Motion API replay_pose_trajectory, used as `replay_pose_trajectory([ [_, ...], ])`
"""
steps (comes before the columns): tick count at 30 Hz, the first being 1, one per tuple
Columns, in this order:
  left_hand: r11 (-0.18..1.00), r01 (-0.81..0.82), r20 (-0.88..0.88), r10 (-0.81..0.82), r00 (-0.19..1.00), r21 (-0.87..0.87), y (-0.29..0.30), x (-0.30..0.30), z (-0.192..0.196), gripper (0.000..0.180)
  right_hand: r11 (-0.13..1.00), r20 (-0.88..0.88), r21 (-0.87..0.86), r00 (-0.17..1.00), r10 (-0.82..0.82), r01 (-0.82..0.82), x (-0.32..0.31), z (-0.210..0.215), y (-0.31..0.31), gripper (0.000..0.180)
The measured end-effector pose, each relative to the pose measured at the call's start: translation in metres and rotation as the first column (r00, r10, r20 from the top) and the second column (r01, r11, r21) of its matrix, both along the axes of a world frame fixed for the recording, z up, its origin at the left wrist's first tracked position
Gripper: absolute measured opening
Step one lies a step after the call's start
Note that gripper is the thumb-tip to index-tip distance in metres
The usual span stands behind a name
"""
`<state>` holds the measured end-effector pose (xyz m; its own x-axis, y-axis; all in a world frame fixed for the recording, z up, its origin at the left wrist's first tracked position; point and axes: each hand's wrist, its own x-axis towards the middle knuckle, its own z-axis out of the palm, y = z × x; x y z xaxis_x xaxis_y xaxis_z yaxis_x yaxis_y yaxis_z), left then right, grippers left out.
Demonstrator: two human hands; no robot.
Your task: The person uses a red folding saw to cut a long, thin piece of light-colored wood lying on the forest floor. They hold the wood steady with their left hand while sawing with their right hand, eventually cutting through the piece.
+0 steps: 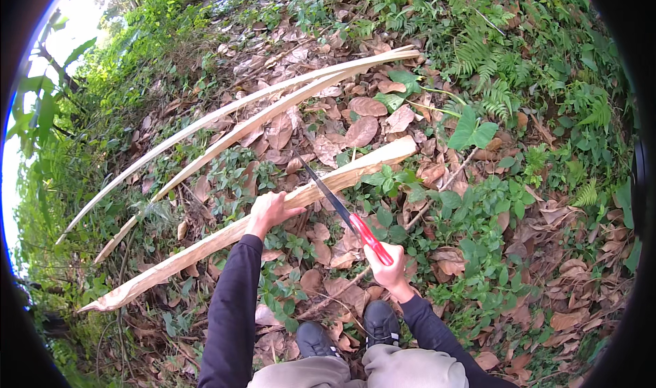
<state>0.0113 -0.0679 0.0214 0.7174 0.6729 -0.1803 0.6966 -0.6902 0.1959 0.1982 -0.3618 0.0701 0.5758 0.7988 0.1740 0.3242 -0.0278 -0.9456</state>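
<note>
A long, pale piece of split wood [195, 253] lies slantwise over the leaf litter, its pointed end at the lower left. My left hand [268, 213] is closed on it near its middle, thumb toward the right. In my right hand [387, 268] is a hand saw [370, 237] with a red handle and a narrow dark blade. The blade crosses the wood just right of my left hand, its tip reaching past the far edge. Whether the teeth have cut into the wood cannot be seen.
Two thinner wood strips [225, 112] [239, 132] lie beyond, meeting at their right ends. A thin branch [437, 191] runs through the leaves on the right. Large green leaves [473, 132] and ferns [482, 63] grow at the far right. My dark shoes [381, 322] stand close by.
</note>
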Motion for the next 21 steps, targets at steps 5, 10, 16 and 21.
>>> replay_pose_trajectory([
  [5,0.962,-0.183,-0.070,0.172,0.983,-0.205,0.002,0.000,-0.005,0.081,0.992,-0.121,-0.102,0.990,0.067,-0.080,-0.014,0.004,-0.012,0.024],
  [10,0.958,-0.165,-0.094,0.147,0.985,-0.237,0.015,0.008,-0.005,0.082,0.978,-0.012,-0.163,0.991,0.130,-0.130,-0.023,0.005,-0.072,0.021],
  [16,0.967,-0.145,-0.077,0.132,0.988,-0.208,-0.001,0.006,-0.001,0.084,0.998,0.034,-0.037,0.998,0.050,-0.049,-0.030,-0.015,-0.033,0.020],
  [21,0.944,-0.198,-0.084,0.182,0.980,-0.263,0.001,0.001,-0.003,0.082,0.993,-0.078,-0.108,0.996,0.033,-0.041,-0.041,-0.002,-0.026,0.020],
])
